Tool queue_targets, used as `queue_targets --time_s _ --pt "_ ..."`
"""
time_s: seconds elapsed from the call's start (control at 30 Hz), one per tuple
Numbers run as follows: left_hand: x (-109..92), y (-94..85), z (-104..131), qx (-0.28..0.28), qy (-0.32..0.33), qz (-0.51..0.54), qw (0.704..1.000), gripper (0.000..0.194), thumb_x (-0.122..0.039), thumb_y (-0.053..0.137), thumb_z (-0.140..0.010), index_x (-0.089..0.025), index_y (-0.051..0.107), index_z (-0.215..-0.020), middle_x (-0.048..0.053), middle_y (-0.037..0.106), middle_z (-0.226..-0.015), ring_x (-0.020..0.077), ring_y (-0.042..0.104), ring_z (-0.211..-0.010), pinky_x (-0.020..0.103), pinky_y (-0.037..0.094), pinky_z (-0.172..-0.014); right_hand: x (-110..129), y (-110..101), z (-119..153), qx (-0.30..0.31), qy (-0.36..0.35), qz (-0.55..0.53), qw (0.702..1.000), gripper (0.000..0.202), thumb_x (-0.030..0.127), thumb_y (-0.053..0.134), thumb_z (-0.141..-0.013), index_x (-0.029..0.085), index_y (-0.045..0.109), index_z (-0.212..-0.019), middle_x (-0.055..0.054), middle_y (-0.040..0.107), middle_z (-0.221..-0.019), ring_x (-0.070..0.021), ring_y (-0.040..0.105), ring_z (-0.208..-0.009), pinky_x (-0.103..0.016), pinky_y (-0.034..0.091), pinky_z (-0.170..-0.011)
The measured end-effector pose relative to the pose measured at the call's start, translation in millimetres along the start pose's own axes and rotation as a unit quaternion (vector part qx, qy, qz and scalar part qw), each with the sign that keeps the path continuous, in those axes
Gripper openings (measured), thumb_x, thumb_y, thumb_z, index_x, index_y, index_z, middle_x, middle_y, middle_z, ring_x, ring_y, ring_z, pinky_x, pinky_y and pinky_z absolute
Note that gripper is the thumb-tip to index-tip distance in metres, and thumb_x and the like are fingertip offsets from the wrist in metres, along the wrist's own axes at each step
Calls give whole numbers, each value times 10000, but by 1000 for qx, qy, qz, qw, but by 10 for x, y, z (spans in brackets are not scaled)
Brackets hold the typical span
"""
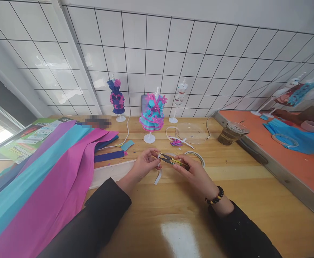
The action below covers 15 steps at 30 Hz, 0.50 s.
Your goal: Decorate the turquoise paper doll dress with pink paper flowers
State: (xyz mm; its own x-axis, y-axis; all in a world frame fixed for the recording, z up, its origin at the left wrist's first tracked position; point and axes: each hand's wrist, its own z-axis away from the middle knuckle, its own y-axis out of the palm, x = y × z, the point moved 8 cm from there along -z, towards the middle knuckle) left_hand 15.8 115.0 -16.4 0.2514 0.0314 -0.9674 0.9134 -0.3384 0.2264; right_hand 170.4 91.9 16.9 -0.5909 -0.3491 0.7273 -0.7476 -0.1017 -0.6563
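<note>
My left hand (145, 162) pinches a narrow white strip (158, 177) between thumb and fingertips, and its loose end hangs down over the table. My right hand (193, 171) is closed around yellow-handled thread snips (168, 159). Their dark blades point left and are a little apart, with the tips at the strip beside my left fingers. Whether the blades touch the strip I cannot tell. Just behind my right hand lies a roll of tape (201, 159), partly hidden by it. A flat white piece of material (111, 172) extends under my left wrist.
Pink fabric (62, 190) and other coloured lengths cover the left side. Small dress stands, one with a turquoise-and-pink dress (151, 114), line the tiled wall. A clear plastic lid (193, 133), a brown container (232, 133) and an orange surface (288, 161) with a raised metal edge are right.
</note>
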Motion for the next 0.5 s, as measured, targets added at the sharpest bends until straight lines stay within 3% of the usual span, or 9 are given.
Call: queue_targets --time_s 0.5 --pt "93 67 -7 28 -12 -2 1000 319 -155 611 -671 -165 488 -965 -24 473 -812 83 591 -596 238 502 -568 194 8 46 -12 -72 115 991 317 410 484 -840 182 572 -1043 -55 628 -816 -153 552 -639 -268 421 -590"
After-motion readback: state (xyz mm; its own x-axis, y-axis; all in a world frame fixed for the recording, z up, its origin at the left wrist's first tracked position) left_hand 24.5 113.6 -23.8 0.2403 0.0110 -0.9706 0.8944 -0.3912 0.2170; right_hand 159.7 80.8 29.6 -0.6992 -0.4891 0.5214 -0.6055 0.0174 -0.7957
